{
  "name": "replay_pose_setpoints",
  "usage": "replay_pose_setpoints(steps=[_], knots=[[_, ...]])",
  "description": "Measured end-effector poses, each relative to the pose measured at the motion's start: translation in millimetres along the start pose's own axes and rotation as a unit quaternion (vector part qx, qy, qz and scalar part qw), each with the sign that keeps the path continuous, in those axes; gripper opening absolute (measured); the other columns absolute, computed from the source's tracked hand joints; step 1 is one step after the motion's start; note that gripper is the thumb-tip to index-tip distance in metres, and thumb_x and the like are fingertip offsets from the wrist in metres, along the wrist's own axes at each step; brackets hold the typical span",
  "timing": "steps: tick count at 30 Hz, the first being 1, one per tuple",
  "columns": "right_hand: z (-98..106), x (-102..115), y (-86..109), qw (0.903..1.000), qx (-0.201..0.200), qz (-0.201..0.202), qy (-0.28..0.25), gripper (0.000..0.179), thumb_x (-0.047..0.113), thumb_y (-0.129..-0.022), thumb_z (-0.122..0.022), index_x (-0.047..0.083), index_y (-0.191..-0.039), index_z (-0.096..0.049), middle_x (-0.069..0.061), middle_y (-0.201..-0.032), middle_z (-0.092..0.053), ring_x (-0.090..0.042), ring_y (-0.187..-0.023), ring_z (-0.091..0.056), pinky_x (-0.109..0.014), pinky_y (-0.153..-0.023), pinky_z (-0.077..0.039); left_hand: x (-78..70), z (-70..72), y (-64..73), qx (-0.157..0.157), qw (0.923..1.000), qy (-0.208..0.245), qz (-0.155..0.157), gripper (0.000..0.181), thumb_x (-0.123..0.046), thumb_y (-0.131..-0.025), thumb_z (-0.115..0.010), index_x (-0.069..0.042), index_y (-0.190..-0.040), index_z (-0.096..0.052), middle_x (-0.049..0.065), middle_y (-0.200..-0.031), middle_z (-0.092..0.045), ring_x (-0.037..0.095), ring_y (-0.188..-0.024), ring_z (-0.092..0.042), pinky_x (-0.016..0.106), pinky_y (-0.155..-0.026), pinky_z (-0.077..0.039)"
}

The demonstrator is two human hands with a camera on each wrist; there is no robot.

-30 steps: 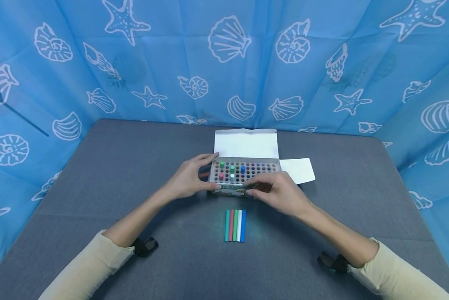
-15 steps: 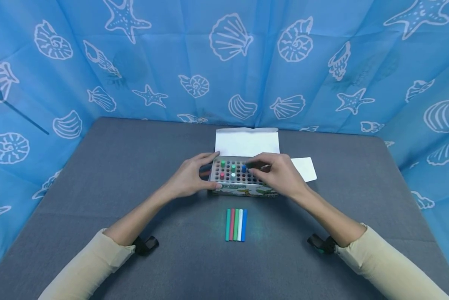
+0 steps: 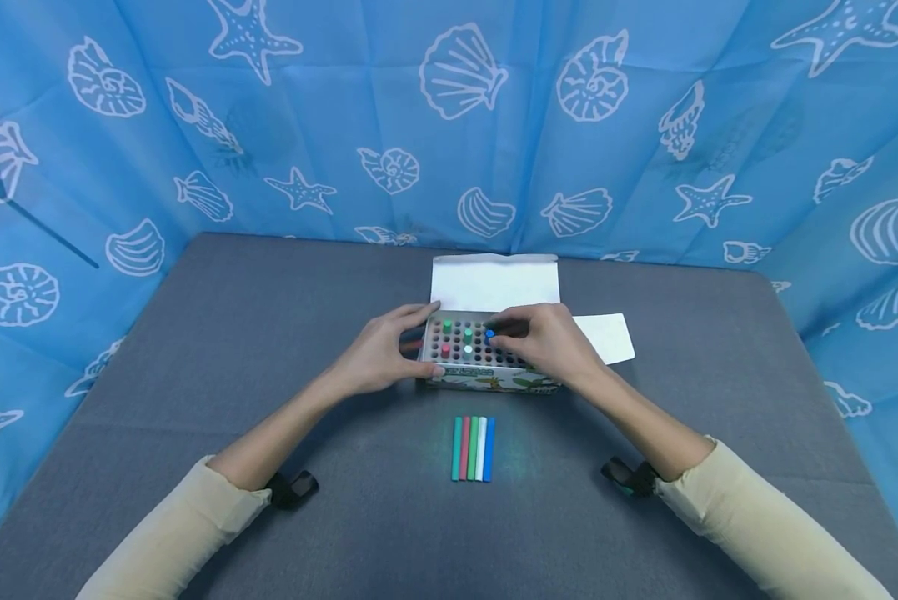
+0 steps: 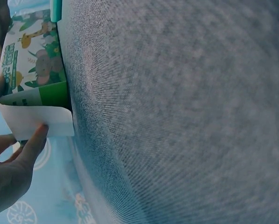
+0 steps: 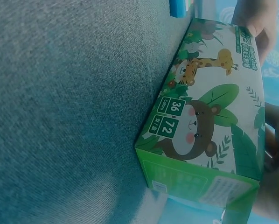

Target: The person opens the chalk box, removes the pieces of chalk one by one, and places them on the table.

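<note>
A chalk box (image 3: 494, 379) with animal pictures stands open on the table, its top a grid of holes. My left hand (image 3: 377, 354) grips its left end, thumb at the front edge and a finger at the back. In the left wrist view, fingers of that hand touch a white end flap (image 4: 32, 116). My right hand (image 3: 554, 342) is over the grid, thumb and index finger pinching a blue chalk (image 3: 489, 334) that stands in a hole. Two green chalks, a red chalk (image 3: 445, 351) and a white chalk (image 3: 468, 351) also stick up. The right fingers cover part of the grid.
In front of the box, a row of chalks in teal (image 3: 457, 448), red, green, white and blue (image 3: 489, 450) lies side by side on the grey table (image 3: 328, 525). The white lid (image 3: 495, 282) is folded back; a side flap (image 3: 606, 337) extends right. A blue curtain (image 3: 328, 108) hangs behind.
My right hand has moved from the box's front edge back over the grid to the blue chalk. My left hand keeps its grip on the box's left end.
</note>
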State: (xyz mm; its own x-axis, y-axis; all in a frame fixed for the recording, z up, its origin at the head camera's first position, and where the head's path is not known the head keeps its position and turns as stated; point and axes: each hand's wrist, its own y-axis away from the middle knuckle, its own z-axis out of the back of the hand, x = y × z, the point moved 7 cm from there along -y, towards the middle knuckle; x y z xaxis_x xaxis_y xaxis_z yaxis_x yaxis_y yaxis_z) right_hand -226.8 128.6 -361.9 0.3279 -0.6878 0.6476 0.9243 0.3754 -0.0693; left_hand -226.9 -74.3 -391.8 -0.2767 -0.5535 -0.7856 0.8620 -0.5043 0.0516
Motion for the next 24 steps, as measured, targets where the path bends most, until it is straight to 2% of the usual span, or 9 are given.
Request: replay_pose_setpoints(steps=[5,8,12,17,20,24], knots=[[-2.5,-1.6,-1.8,0.9998,0.012,-0.018,-0.001,0.025,0.016,-0.087,-0.078,0.007,-0.111,-0.077,-0.005,-0.086,-0.076,-0.01,-0.067,-0.068,-0.029,-0.056,-0.053,-1.5,0.5,0.6,-0.001,1.0,-0.001,-0.002,0.093,-0.024,-0.081,-0.085,-0.02,-0.157,-0.031,0.016,-0.156,-0.032,0.036,-0.118,-0.061,0.037,-0.091,-0.058],[-3.9,-1.5,-2.4,0.9998,0.013,-0.015,0.003,0.025,0.016,-0.087,-0.079,0.008,-0.11,-0.078,-0.005,-0.082,-0.076,-0.008,-0.051,-0.057,-0.025,-0.046,-0.041,-1.7,0.3,0.8,0.001,1.0,-0.001,-0.003,0.093,-0.024,-0.081,-0.085,-0.019,-0.157,-0.031,0.016,-0.156,-0.032,0.036,-0.118,-0.061,0.036,-0.091,-0.058],[-5.5,-1.1,-2.9,0.9998,0.007,-0.007,0.015,0.023,0.018,-0.086,-0.079,0.009,-0.107,-0.079,-0.005,-0.079,-0.076,-0.01,-0.041,-0.043,-0.024,-0.041,-0.031,-0.3,-0.1,1.0,0.0,1.0,-0.001,-0.001,0.093,-0.025,-0.082,-0.084,-0.02,-0.157,-0.031,0.016,-0.156,-0.032,0.036,-0.119,-0.061,0.037,-0.091,-0.058],[-5.5,-2.4,-2.2,0.9999,-0.003,-0.001,0.015,0.021,0.019,-0.087,-0.079,0.008,-0.104,-0.08,-0.005,-0.082,-0.076,-0.009,-0.051,-0.057,-0.025,-0.045,-0.038,-0.8,-0.8,-0.2,-0.001,1.0,-0.003,-0.002,0.092,-0.025,-0.082,-0.084,-0.019,-0.157,-0.031,0.016,-0.156,-0.032,0.035,-0.119,-0.061,0.038,-0.092,-0.058],[-5.3,-2.9,-1.7,1.0,-0.004,0.004,0.007,0.018,0.018,-0.088,-0.078,0.007,-0.103,-0.079,-0.004,-0.085,-0.076,-0.01,-0.063,-0.066,-0.027,-0.052,-0.048,-1.8,-0.8,-0.3,0.001,1.0,-0.001,0.001,0.093,-0.024,-0.082,-0.084,-0.019,-0.157,-0.031,0.017,-0.156,-0.031,0.036,-0.119,-0.061,0.038,-0.092,-0.057],[-5.2,-1.8,-1.6,0.9998,-0.004,0.018,0.005,0.014,0.016,-0.09,-0.075,0.008,-0.101,-0.078,-0.002,-0.086,-0.076,-0.013,-0.075,-0.07,-0.031,-0.063,-0.057,-2.5,0.0,0.6,0.002,1.0,0.001,0.003,0.093,-0.024,-0.082,-0.084,-0.019,-0.157,-0.031,0.017,-0.157,-0.031,0.036,-0.119,-0.06,0.037,-0.092,-0.057]])
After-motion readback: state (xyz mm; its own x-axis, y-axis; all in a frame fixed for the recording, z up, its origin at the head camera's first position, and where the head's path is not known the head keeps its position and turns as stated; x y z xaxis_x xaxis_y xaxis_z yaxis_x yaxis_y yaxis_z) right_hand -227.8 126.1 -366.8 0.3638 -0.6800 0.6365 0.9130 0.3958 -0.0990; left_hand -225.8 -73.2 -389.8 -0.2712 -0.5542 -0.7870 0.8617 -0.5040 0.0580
